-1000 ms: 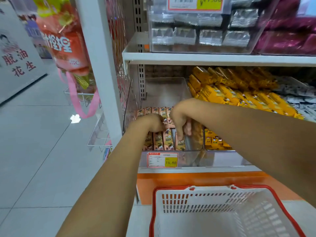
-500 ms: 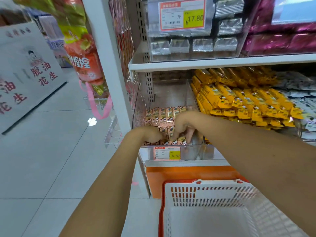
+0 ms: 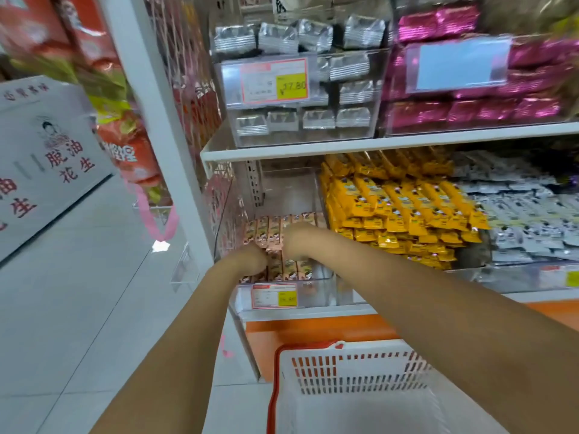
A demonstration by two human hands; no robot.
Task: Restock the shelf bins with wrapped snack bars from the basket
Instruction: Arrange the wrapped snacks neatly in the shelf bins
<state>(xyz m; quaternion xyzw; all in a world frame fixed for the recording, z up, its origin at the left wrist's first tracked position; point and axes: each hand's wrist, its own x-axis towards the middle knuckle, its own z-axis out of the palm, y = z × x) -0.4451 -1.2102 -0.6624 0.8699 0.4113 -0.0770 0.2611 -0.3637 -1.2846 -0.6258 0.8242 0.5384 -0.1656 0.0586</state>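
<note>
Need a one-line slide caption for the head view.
Left hand and right hand reach among pink-wrapped snack bars in a clear shelf bin; red-rimmed white basket in foreground.

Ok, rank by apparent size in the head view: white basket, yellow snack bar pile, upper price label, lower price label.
1. white basket, though nearest the camera and cut off
2. yellow snack bar pile
3. upper price label
4. lower price label

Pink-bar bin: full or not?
Partly full. Pink bars cover the front of the clear bin; its rear is bare.
</note>
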